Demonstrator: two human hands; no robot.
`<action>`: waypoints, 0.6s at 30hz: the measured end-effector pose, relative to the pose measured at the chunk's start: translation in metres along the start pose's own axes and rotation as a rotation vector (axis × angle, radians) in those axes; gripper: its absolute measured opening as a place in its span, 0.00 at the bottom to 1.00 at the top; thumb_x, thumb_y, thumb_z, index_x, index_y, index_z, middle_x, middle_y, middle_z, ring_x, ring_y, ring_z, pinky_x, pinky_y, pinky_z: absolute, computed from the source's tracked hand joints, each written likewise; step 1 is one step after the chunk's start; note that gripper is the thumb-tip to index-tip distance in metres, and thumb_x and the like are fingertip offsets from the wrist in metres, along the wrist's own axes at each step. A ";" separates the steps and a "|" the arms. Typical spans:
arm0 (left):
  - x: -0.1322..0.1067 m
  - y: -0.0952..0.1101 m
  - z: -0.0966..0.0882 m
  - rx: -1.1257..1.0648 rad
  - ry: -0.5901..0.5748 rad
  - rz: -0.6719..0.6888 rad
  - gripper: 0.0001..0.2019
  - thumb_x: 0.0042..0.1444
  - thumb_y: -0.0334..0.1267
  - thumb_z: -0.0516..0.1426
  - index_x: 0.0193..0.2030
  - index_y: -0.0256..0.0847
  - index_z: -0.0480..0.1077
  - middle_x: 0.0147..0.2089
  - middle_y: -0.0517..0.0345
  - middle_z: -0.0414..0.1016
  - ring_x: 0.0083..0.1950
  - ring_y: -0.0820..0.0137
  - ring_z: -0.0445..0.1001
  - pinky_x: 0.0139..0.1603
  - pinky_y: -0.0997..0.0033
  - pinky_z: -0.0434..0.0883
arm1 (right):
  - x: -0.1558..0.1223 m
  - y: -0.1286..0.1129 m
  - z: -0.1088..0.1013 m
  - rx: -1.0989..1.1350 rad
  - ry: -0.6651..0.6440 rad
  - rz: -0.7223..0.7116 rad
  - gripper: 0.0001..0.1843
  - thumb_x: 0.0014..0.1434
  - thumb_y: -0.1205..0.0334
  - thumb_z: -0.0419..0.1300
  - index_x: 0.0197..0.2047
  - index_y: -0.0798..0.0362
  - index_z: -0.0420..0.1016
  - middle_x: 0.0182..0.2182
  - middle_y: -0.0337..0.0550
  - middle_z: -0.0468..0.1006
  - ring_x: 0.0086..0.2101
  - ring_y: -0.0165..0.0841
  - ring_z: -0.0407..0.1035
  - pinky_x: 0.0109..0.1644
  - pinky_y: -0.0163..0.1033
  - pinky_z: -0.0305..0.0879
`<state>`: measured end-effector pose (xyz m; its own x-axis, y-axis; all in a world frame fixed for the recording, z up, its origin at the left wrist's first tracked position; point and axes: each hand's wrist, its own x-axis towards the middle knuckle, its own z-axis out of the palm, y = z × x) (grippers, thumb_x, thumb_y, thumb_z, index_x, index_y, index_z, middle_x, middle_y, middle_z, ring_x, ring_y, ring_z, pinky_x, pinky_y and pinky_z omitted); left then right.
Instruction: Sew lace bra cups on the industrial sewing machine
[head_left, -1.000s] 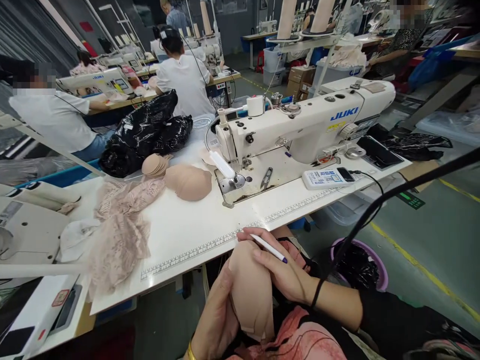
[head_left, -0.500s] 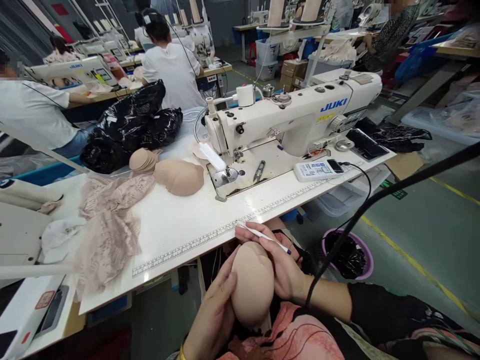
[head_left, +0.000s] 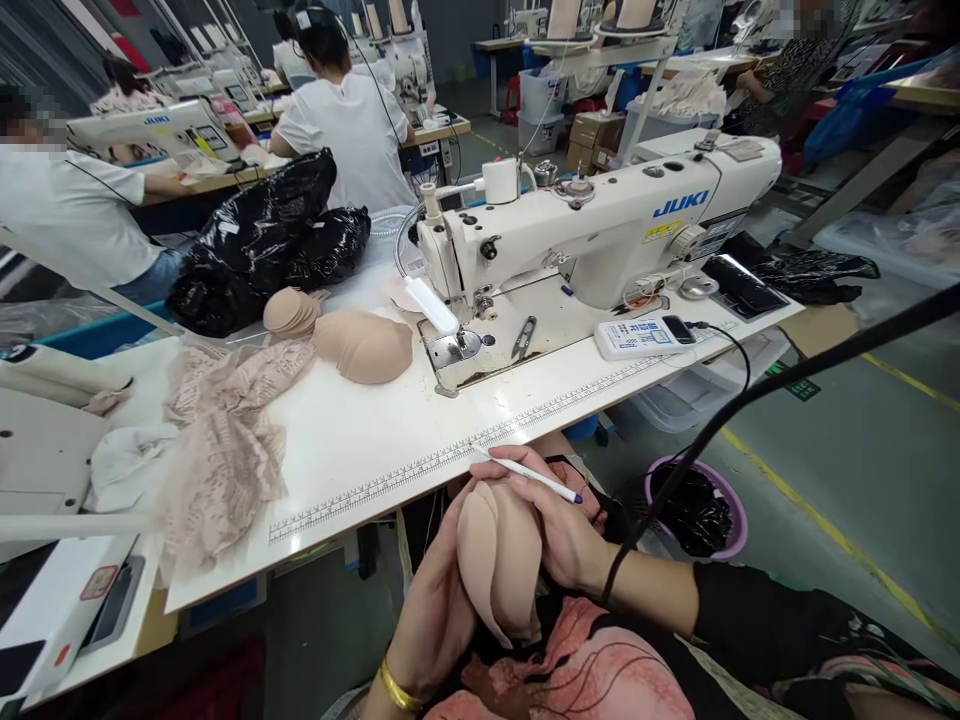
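Between my two hands, in front of my lap, is a small stack of beige bra cups (head_left: 501,560). My left hand (head_left: 442,590) grips the cups along their left side. My right hand (head_left: 559,525) is wrapped round their right side and also carries a white pen (head_left: 534,474) with a purple end, lying across its fingers. The cups overlap with their edges fanned apart. Up on the white table (head_left: 352,450) lies a larger pile of beige cups (head_left: 364,346), and beside it a smaller stack of beige pieces (head_left: 292,312).
A white sewing machine (head_left: 600,225) stands on the table, with thread snips (head_left: 524,338) by its bed and a white handheld device (head_left: 643,337) to the right. Beige lace (head_left: 225,460) lies at left, behind it black plastic bags (head_left: 262,240). A purple bin (head_left: 739,535) stands on the floor.
The cups in my hands have shifted from one smooth dome to fanned, overlapping layers. The pen stays in my right hand. The view has moved slightly.
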<state>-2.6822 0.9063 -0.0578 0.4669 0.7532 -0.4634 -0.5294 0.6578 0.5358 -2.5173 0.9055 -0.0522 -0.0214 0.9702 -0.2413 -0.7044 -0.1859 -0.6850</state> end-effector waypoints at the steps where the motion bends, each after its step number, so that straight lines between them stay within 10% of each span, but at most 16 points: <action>1: 0.000 0.001 0.001 0.012 -0.024 -0.007 0.23 0.66 0.52 0.64 0.65 0.48 0.77 0.74 0.52 0.70 0.80 0.47 0.57 0.81 0.48 0.54 | 0.001 0.000 0.000 -0.019 0.020 -0.014 0.22 0.62 0.47 0.69 0.55 0.45 0.71 0.54 0.44 0.83 0.47 0.40 0.75 0.55 0.44 0.69; 12: 0.005 -0.007 -0.038 -0.082 -0.041 -0.068 0.28 0.66 0.47 0.65 0.72 0.51 0.71 0.71 0.56 0.75 0.77 0.50 0.64 0.82 0.53 0.56 | -0.005 -0.015 -0.021 -0.503 -0.061 -0.144 0.19 0.70 0.46 0.65 0.58 0.45 0.72 0.49 0.45 0.79 0.49 0.40 0.72 0.55 0.48 0.68; 18: 0.002 -0.009 -0.028 -0.082 0.021 0.020 0.34 0.69 0.48 0.62 0.79 0.53 0.59 0.75 0.55 0.70 0.78 0.50 0.62 0.81 0.51 0.58 | -0.018 -0.026 -0.027 -0.860 -0.165 -0.140 0.15 0.70 0.47 0.65 0.53 0.44 0.72 0.37 0.38 0.74 0.37 0.36 0.69 0.43 0.43 0.70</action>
<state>-2.6964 0.9023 -0.0835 0.4409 0.7658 -0.4681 -0.5954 0.6398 0.4859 -2.4791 0.8888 -0.0487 -0.1241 0.9905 -0.0597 0.0671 -0.0516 -0.9964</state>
